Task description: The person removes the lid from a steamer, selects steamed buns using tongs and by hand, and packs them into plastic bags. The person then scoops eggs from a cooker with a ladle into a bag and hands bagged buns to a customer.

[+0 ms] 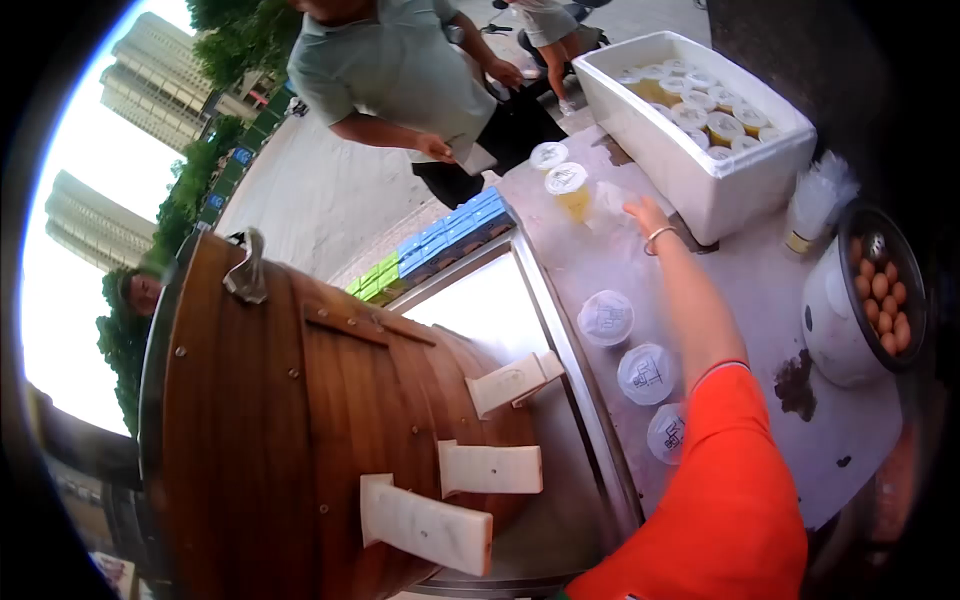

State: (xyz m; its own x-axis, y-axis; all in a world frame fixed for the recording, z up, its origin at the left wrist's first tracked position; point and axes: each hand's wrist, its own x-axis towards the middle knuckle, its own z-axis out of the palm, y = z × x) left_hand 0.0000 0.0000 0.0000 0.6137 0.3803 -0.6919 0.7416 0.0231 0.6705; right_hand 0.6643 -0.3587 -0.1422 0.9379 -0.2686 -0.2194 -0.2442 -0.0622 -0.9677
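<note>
My right hand (pixel 650 220), with a bracelet at the wrist, reaches over the table. Its fingers are bent together at a pale, see-through thing that looks like a clear plastic bag (pixel 608 203); the blurred outline is hard to make out. Left of it stand two lidded cups, the nearer cup (pixel 568 182) holding a yellow drink, the other cup (pixel 549 155) just behind. Closer to me, three more sealed cups, a far cup (pixel 605 318), a middle cup (pixel 647 374) and a near cup (pixel 667 434), line the table's left side, the last partly behind my sleeve. My left hand is out of view.
A white foam box (pixel 700 185) holds several lidded cups. Right of it are plastic bags (pixel 825 190) and a pot of eggs (pixel 880 300). A large wooden barrel (pixel 300 420) and blue and green cartons (pixel 430 245) stand left. A person (pixel 400 80) faces the table.
</note>
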